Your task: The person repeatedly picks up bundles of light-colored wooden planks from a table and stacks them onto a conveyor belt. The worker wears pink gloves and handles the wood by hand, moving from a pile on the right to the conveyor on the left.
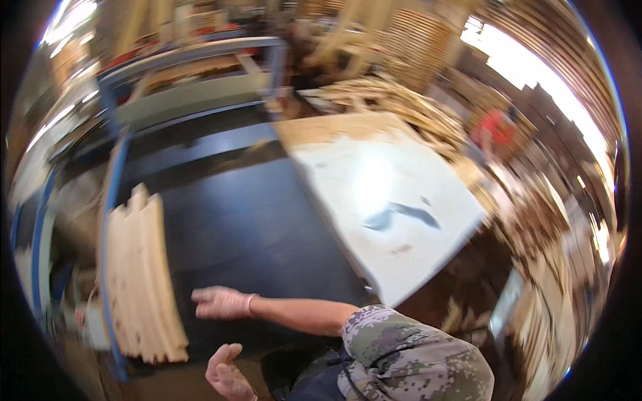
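My right hand [222, 303], in a pale glove, reaches leftward over a black belt-like surface [247, 230]. Its fingers are stretched out, with nothing in them. Below it, near the lower edge, my left hand [229, 374] is also gloved; its fingers are slightly bent and apart, and it holds nothing. Several long, light wood strips [144, 274] lie side by side along the left edge of the black surface, nearest to both hands but apart from them. Motion blur softens the finger details.
A blue metal frame [194, 48] spans the far end of the black surface. Right of it stands a worn white-topped table [394, 220], with piled wood strips [394, 100] behind. A person in red [496, 130] is at the far right, near more stacked wood [545, 214].
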A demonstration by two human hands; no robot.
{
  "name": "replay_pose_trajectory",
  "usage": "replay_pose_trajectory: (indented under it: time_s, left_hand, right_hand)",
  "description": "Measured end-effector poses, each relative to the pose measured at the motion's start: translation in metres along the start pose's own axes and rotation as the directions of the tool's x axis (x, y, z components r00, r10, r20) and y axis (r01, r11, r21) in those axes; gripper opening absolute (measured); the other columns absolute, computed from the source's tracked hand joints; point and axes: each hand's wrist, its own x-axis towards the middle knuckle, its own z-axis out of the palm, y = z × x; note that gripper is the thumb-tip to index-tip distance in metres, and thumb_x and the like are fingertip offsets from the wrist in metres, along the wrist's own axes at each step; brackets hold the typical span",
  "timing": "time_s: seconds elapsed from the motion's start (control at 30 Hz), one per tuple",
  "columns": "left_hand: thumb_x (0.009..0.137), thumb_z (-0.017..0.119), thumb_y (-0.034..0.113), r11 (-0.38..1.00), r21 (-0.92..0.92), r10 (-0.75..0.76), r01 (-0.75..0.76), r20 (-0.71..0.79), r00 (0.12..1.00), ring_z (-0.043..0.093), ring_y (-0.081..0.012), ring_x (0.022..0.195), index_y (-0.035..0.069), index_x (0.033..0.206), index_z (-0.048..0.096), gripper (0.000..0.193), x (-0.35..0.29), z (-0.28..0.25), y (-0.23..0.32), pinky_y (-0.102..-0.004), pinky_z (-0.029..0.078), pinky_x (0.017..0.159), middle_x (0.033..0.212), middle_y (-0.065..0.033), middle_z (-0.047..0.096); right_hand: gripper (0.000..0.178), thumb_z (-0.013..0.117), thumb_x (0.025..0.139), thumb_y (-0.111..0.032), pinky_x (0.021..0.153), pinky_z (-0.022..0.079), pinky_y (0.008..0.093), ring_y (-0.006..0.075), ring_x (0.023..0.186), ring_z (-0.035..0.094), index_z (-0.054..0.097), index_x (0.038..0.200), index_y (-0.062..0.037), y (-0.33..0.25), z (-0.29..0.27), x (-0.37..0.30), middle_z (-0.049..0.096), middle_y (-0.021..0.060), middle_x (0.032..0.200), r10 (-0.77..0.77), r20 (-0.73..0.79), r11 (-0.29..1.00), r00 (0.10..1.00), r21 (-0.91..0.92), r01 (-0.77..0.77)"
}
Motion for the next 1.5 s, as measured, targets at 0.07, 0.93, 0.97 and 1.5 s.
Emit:
replay_pose_trajectory:
  time_s: [0.07,0.93,0.97,1.5]
  left_hand:
    - [0.111,0.058,0.039,0.998,-0.051,-0.031,0.04,0.158,0.987,0.074,-0.0372,0.113,-0.013,0.134,0.067,0.057,0.009,0.025,-0.002,-0.0468,0.057,0.107,0.121,-0.0263,0.076]
    - [0.105,0.07,0.021,0.53,0.828,-0.756,0.18,0.558,-0.341,0.069,-0.0237,0.124,-0.007,0.144,0.063,0.049,-0.371,0.544,-0.304,-0.0356,0.052,0.111,0.134,-0.0181,0.073]
    - [0.105,0.07,0.022,0.541,0.832,-0.756,0.128,0.547,-0.359,0.069,-0.0226,0.125,-0.007,0.145,0.063,0.049,-0.381,0.559,-0.313,-0.0344,0.052,0.111,0.134,-0.0174,0.073]
    - [0.101,0.076,0.032,0.49,0.81,-0.788,-0.322,0.254,-0.561,0.067,-0.0192,0.124,-0.002,0.142,0.068,0.054,-0.545,0.892,-0.536,-0.0321,0.05,0.11,0.134,-0.0118,0.075]
  right_hand:
    - [0.033,0.065,0.101,-0.028,0.089,0.054,0.0392,0.0202,0.096,0.064,0.066,0.119,-0.001,-0.021,-0.022,-0.067,0.067,0.0135,0.099,0.106,0.213,0.97,0.971,0.191,-0.147]
    - [0.05,0.065,0.104,-0.044,0.092,0.055,0.0451,0.0336,0.1,0.072,0.075,0.119,0.0025,0.138,0.046,-1.004,0.077,0.02,0.109,0.935,-0.154,0.134,-0.319,0.987,-0.083]
    - [0.047,0.067,0.104,-0.042,0.091,0.055,0.0447,0.0321,0.099,0.071,0.076,0.119,0.0021,0.154,0.059,-1.016,0.076,0.019,0.108,0.946,-0.104,0.11,-0.308,0.994,0.002]
    - [0.069,0.066,0.099,-0.054,0.115,0.046,0.0426,0.0402,0.137,0.06,0.068,0.138,0.0029,0.256,-0.111,-1.198,0.067,0.0246,0.144,0.82,-0.159,0.164,-0.549,0.986,-0.04]
